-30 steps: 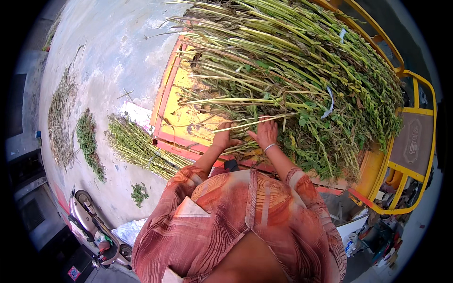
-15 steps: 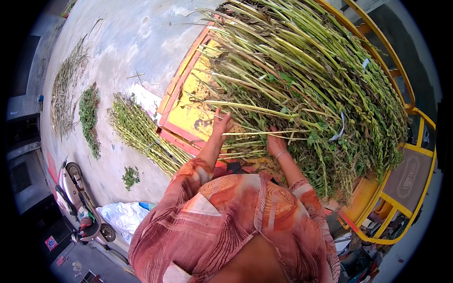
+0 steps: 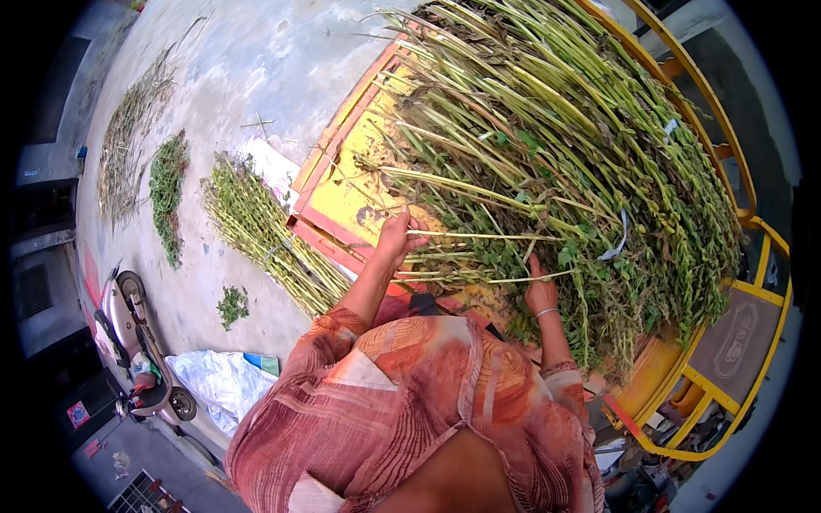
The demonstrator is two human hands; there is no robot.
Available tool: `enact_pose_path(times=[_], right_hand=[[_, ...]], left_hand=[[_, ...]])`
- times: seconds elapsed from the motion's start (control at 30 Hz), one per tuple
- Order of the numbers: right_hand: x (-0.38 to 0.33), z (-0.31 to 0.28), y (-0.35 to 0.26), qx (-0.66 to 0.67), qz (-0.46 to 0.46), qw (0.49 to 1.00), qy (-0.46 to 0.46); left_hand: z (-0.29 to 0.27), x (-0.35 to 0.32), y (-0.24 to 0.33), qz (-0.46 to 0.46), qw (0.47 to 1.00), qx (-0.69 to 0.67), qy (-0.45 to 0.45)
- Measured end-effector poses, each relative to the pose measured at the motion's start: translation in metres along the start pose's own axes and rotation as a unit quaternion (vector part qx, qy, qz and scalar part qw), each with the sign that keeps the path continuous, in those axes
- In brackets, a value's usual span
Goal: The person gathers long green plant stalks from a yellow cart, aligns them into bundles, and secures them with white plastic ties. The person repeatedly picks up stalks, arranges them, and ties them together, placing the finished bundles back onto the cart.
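A large heap of cut plant stalks (image 3: 547, 137), green and yellowish with leaves and pods like sesame, lies across a yellow cargo bed (image 3: 359, 184) with red edges. At the heap's near side, my left hand (image 3: 397, 240) is closed around the cut end of a pale stalk (image 3: 479, 235). That stalk runs rightward into the leaves. My right hand (image 3: 541, 295), with a bracelet at the wrist, is among the leafy parts, fingers closed on a thin stalk (image 3: 513, 280) that crosses them. Leaves partly hide its fingertips.
Yellow rails (image 3: 744, 184) bound the bed on the right, by a brown padded panel (image 3: 735, 333). On the concrete at left lie a stalk bundle (image 3: 256, 222), a green plant pile (image 3: 167, 197) and dry stems (image 3: 132, 145). A scooter (image 3: 141, 342) and white sheeting (image 3: 218, 385) are at lower left.
My right hand has moved right and nearer to me, out of the deeper leaves. My left hand has shifted slightly nearer to me. The view has turned a little.
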State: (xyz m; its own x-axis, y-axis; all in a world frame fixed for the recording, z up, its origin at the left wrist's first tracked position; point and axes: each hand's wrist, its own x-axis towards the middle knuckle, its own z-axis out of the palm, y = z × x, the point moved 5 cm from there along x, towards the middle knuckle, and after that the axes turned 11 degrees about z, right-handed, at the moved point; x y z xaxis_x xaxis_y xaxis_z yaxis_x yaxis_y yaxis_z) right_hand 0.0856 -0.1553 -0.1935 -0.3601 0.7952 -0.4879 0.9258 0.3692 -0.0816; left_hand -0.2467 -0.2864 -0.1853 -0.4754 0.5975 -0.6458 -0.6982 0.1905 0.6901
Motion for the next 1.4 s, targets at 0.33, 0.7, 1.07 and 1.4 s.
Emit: enact_pose_path(times=[0.33,0.7,1.07,1.4], right_hand=[[0.016,-0.023,-0.117,0.014,-0.079,0.993,0.082],[0.044,-0.006,-0.156,0.000,-0.058,0.993,0.101],[-0.065,0.009,-0.052,0.773,0.117,0.608,-0.139],[-0.090,-0.096,-0.106,0.139,-0.196,0.944,0.226]], left_hand=[[-0.018,0.016,-0.028,-0.034,0.984,-0.173,0.000],[-0.073,-0.034,0.062,0.150,0.969,-0.176,0.086],[-0.135,-0.037,0.063,0.132,0.975,-0.132,0.122],[-0.154,-0.032,0.022,0.068,0.968,-0.214,0.113]])
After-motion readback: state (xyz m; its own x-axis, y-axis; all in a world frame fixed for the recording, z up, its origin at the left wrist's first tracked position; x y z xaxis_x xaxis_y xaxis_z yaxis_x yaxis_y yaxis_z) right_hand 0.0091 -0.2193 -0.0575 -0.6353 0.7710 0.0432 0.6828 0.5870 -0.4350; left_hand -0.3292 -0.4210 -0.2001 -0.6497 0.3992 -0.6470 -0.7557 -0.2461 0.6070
